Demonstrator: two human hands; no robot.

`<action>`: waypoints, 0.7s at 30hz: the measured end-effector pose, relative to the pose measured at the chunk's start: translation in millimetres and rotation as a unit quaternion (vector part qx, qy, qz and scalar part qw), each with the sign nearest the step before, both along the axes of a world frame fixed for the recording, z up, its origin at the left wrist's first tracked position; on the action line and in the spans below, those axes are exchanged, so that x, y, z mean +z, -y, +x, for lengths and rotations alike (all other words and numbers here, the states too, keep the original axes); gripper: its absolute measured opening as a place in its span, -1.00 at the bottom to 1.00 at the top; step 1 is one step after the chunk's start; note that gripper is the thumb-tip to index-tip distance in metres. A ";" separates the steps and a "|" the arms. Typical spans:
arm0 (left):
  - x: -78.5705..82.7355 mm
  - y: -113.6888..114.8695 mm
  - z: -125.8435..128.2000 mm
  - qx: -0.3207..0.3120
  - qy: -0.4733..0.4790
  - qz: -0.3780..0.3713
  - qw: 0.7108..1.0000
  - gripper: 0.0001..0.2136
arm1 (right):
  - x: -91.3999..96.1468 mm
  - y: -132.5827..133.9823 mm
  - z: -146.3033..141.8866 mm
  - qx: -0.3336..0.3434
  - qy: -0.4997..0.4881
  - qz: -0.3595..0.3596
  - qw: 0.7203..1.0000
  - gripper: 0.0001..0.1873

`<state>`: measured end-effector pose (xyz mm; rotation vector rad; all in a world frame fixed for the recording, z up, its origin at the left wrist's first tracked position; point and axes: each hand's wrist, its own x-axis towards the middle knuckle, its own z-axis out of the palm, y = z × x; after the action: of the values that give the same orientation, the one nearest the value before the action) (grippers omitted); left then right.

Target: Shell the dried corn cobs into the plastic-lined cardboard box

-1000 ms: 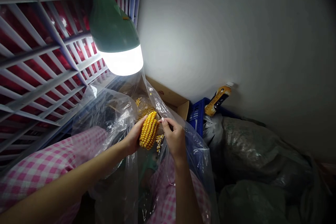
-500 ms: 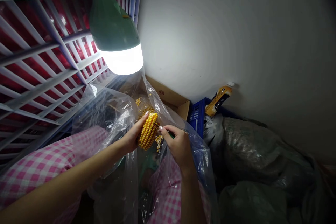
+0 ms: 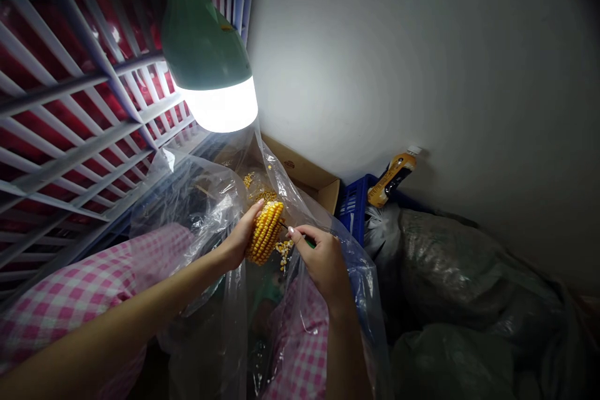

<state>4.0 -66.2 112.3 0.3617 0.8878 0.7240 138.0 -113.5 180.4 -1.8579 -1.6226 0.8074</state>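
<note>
My left hand (image 3: 239, 239) grips a yellow corn cob (image 3: 265, 233), its kernels in tight rows. My right hand (image 3: 321, 262) is shut on a thin pointed tool with a green handle (image 3: 308, 240), and the dark metal tip touches the cob's side. Loose yellow kernels (image 3: 284, 253) lie just below the cob, and more (image 3: 262, 195) rest behind it. A clear plastic bag (image 3: 206, 212) surrounds my hands and the cob. Pink checked clothing (image 3: 79, 300) covers my lap.
A glowing green-topped lamp (image 3: 209, 56) hangs upper left before a white lattice crate (image 3: 94, 112). Behind the bag stand a cardboard box (image 3: 304, 175) and a blue plastic crate (image 3: 354, 209). A yellow bottle (image 3: 392, 178) leans against the wall above grey woven sacks (image 3: 450, 269).
My right hand has shifted slightly down and outward, now showing the green-handled tool against the cob. The cob has turned a little in my left hand.
</note>
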 end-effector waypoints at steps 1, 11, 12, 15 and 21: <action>0.2 0.2 0.1 -0.003 0.002 0.001 1.000 -0.55 | -0.4 -0.1 -0.3 0.000 0.004 -0.001 1.000 -0.69; -10.0 -0.3 0.7 0.003 -0.169 0.120 0.978 -0.60 | -2.7 0.4 1.9 -0.003 0.064 -0.043 0.997 -0.69; -11.9 -0.3 0.3 0.013 -0.220 0.161 0.962 -0.63 | -3.1 0.2 1.7 -0.003 0.070 -0.049 0.996 -0.69; -13.9 1.2 -1.6 0.033 -0.339 0.245 0.908 -0.68 | -5.2 -1.2 -1.2 -0.003 0.091 -0.060 0.994 -0.70; -13.4 3.9 -6.9 0.010 -0.422 0.276 0.864 -0.72 | -15.6 -3.2 -15.0 -0.010 0.161 -0.054 0.986 -0.69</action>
<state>-2.8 -70.1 98.9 1.2514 1.5002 0.8415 123.0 -110.3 164.8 -2.1673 -1.7768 0.6203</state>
